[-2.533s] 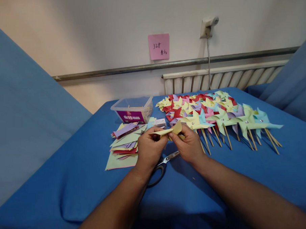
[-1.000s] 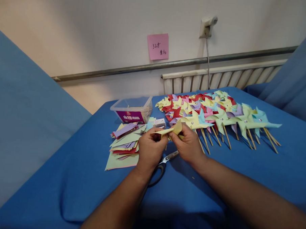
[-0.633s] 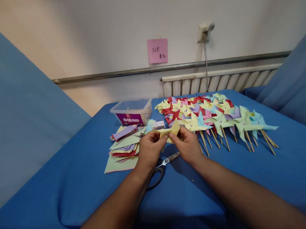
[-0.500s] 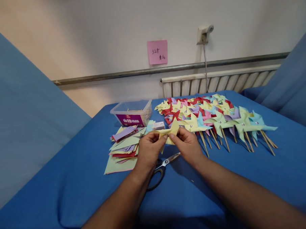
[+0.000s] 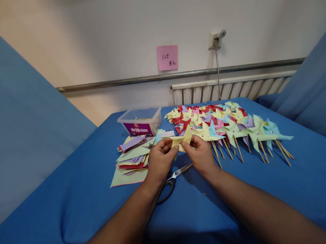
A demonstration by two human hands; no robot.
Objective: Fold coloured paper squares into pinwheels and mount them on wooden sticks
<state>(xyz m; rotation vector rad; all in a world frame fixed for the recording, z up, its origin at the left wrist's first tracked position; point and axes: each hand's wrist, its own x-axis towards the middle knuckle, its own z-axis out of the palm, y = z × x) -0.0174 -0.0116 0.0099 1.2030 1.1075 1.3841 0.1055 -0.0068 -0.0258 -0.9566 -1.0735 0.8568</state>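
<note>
A half-folded yellow paper pinwheel [image 5: 181, 142] sits pinched between the left hand [image 5: 159, 161] and right hand [image 5: 201, 158], above the blue table [image 5: 230, 197]. Many finished pinwheels [image 5: 227, 123] lie at 1 o'clock; cut paper squares [image 5: 131, 156] at 10 o'clock remain. Scissors [image 5: 174, 174] lie underneath; open cloth toward 6.

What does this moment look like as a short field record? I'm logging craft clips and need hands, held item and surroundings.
left hand: pinches the yellow paper piece from its left side
right hand: pinches the same piece from its right side
under the hands: scissors lying on the blue cloth
left of hands: stack of coloured paper sheets
behind stack: clear plastic box
right of hands: rows of pinwheels on sticks
wall: pink note, radiator
</note>
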